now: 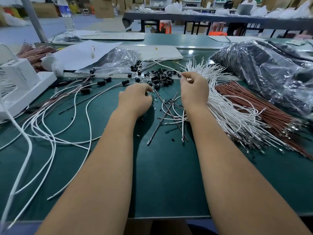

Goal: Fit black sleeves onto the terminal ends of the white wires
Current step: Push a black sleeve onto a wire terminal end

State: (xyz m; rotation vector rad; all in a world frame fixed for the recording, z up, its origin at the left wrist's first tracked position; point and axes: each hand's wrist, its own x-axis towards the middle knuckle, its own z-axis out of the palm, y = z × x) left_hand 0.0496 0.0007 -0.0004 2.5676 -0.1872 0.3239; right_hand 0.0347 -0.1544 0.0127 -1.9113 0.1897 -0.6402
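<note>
The right hand (194, 89) pinches a single white wire (166, 66) between thumb and fingertips; the wire arcs up and to the left over the pile of black sleeves (160, 78) on the green table (169, 175). The left hand (135, 99) rests knuckles-up at the pile's near edge, fingers curled under — it seems to be picking at a sleeve, though the fingertips are hidden. A fanned bundle of white wires (228, 112) lies just right of the right wrist, brown wires (264, 112) beyond it — their far ends blur together.
</note>
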